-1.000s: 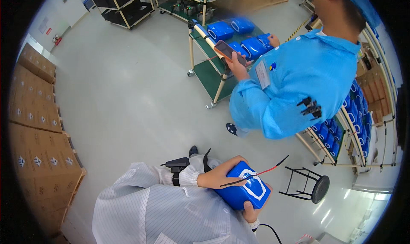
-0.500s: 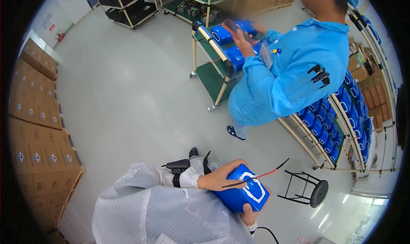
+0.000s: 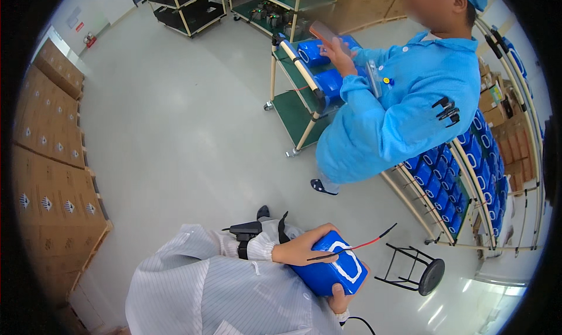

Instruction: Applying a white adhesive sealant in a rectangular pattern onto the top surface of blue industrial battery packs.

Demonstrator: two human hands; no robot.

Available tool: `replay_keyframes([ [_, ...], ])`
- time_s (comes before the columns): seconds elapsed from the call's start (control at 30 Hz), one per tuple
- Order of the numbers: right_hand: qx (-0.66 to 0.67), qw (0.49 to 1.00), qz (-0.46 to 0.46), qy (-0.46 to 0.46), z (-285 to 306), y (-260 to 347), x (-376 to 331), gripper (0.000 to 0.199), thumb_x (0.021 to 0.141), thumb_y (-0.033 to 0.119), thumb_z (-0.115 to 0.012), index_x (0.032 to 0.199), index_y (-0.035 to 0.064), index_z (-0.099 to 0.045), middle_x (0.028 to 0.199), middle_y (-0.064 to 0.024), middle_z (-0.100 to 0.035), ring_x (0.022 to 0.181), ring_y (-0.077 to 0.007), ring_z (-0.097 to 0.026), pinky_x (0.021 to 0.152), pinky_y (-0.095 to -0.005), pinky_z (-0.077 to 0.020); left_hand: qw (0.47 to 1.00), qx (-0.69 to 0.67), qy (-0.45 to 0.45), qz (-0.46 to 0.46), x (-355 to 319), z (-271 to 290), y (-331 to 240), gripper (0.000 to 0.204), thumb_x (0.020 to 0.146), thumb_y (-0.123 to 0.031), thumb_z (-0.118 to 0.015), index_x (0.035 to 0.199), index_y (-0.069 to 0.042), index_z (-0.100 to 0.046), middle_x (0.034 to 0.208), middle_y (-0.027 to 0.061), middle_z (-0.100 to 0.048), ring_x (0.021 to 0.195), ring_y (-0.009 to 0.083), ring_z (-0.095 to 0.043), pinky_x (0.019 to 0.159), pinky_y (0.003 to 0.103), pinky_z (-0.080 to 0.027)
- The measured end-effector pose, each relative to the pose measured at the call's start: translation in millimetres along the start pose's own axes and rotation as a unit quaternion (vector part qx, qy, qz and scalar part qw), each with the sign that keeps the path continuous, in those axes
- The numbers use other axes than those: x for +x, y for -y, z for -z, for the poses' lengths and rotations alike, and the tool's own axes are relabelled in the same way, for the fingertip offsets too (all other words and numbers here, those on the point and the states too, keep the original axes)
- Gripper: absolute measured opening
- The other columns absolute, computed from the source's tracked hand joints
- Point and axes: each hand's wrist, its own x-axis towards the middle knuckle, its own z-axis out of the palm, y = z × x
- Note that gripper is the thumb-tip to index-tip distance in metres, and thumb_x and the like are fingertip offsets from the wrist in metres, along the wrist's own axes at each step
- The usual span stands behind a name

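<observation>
Your left hand (image 3: 305, 248) and right hand (image 3: 338, 300) grasp a glossy blue, boxy, white-ringed pack (image 3: 322, 274), held between them; thin red and black wires (image 3: 365, 243) cross it, reaching right of the grip.

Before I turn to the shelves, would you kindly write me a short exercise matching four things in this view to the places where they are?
Things:
1. blue pack
2. black stool
3. phone
4. cardboard boxes

Places:
A. on the floor, at the picture's lower right
B. stacked along the picture's left side
C. held by the wearer's left hand and right hand
D. in the co-worker's hand

Right pairs: 1-C, 2-A, 3-D, 4-B.
</observation>
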Motion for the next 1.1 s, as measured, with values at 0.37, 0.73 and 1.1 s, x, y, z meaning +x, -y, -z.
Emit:
replay_keyframes([
  [0.37, 0.016, 0.999, 0.043, 0.022, 13.7, -14.4, 5.5, 0.090, 0.078, 0.040, -0.082, 0.142, 0.0011, -0.033, 0.125, -0.0164, -0.057, 0.110, -0.0260, -0.061, 0.094, -0.0404, -0.0528, 0.999, 0.028, 0.018, 0.012, 1.4, 0.5, -4.1, 0.053, 0.098, -0.036, -0.069, 0.134, -0.003, -0.048, 0.125, 0.0142, -0.058, 0.120, 0.0234, -0.057, 0.102, 0.037, -0.046],
  [0.73, 0.045, 0.997, 0.056, 0.016, 4.3, -10.1, 5.5, 0.088, 0.079, 0.039, -0.081, 0.143, 0.0005, -0.034, 0.128, -0.0188, -0.057, 0.112, -0.0288, -0.062, 0.096, -0.0418, -0.0537, 0.998, 0.060, 0.014, -0.014, 5.1, 2.6, -4.8, 0.054, 0.098, -0.038, -0.069, 0.132, -0.003, -0.048, 0.123, 0.0141, -0.057, 0.117, 0.0227, -0.057, 0.099, 0.036, -0.047],
  [1.1, 0.059, 0.997, 0.034, 0.020, 10.5, -15.4, 14.6, 0.086, 0.079, 0.042, -0.080, 0.141, 0.0001, -0.038, 0.125, -0.0176, -0.058, 0.111, -0.0274, -0.062, 0.095, -0.0416, -0.0525, 0.999, 0.024, -0.029, 0.020, 5.8, -7.0, -11.8, 0.053, 0.094, -0.039, -0.073, 0.129, -0.004, -0.052, 0.119, 0.0127, -0.061, 0.114, 0.0220, -0.058, 0.098, 0.035, -0.047],
])
